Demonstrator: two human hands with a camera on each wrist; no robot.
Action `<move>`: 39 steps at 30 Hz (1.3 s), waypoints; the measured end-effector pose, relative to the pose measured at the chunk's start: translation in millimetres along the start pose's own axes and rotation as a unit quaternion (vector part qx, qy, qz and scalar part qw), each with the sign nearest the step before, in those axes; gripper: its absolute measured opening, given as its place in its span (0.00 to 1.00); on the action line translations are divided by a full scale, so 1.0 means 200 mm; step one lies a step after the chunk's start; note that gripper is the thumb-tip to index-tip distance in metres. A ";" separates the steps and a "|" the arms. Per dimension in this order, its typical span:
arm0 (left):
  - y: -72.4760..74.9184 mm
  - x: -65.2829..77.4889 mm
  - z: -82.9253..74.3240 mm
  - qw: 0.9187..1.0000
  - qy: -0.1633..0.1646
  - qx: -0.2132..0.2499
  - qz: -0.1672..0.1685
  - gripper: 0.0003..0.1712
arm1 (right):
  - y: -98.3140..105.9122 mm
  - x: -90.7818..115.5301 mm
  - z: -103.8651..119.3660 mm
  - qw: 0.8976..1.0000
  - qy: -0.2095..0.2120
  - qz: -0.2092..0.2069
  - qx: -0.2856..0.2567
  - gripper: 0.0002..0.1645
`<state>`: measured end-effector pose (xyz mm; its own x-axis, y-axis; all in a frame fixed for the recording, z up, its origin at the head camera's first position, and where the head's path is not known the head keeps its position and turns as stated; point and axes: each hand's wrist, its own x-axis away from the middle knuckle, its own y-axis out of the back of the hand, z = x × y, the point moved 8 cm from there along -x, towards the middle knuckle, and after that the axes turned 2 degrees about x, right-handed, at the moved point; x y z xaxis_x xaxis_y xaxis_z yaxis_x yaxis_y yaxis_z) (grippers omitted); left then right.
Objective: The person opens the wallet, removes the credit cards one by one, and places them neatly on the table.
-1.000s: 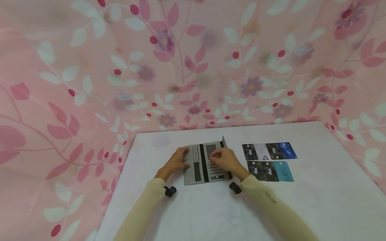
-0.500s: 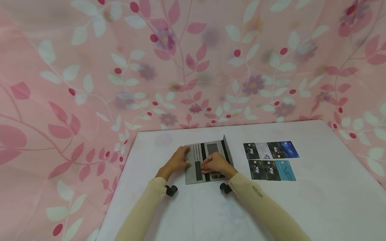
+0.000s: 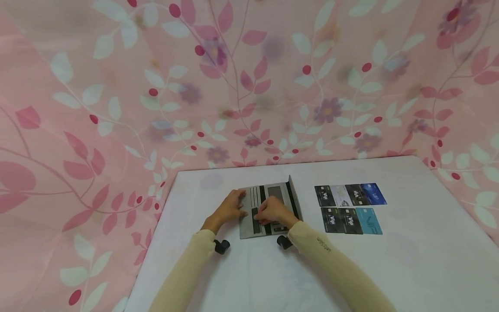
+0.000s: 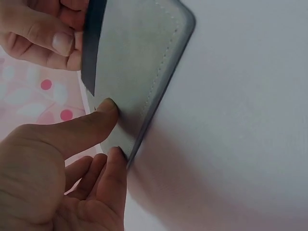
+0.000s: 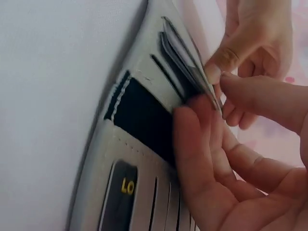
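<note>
A grey wallet lies opened out on the white table, its right flap tilted up. My left hand holds its left edge; in the left wrist view the thumb presses the grey leather and the fingertips sit at the rim. My right hand reaches over the left panel. In the right wrist view its fingers reach into a gaping slot, and thumb and fingers pinch the slot's edge. A dark card with yellow letters sits in a slot of the other panel.
Right of the wallet, several cards lie in two rows on the table, among them a blue card and a teal card. A pink floral cloth hangs behind the table.
My right hand has moved left from the wallet's right panel, across the dark spine, to the left panel. My left hand stays at the left edge.
</note>
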<state>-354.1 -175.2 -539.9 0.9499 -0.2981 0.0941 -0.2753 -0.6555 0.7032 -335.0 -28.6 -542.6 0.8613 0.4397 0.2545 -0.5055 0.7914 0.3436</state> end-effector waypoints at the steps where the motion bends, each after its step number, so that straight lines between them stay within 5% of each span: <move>1: 0.00 0.00 0.00 1.000 -0.001 0.003 0.000 0.46 | 0.00 0.00 0.01 1.000 0.004 -0.005 0.022 0.07; 5: 0.00 0.00 0.00 1.000 0.001 0.012 -0.002 0.46 | 0.00 -0.02 0.03 0.996 0.009 -0.026 0.084 0.11; 17: 0.01 0.02 -0.02 1.000 -0.004 0.001 0.003 0.46 | 0.01 -0.03 -0.04 0.999 -0.015 -0.034 -0.036 0.07; 30: 0.01 0.00 -0.02 1.000 -0.004 0.003 -0.002 0.47 | 0.13 0.00 -0.04 1.000 -0.005 -0.022 0.013 0.03; 39: 0.00 0.00 -0.01 1.000 -0.001 0.013 0.001 0.49 | 0.20 0.03 -0.10 0.999 -0.009 -0.033 -0.014 0.06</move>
<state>-353.1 -174.6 -539.2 0.9490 -0.3012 0.0932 -0.2808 -0.6733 0.6840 -349.9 14.6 -545.7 0.8916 0.3791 0.2476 -0.4459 0.8299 0.3353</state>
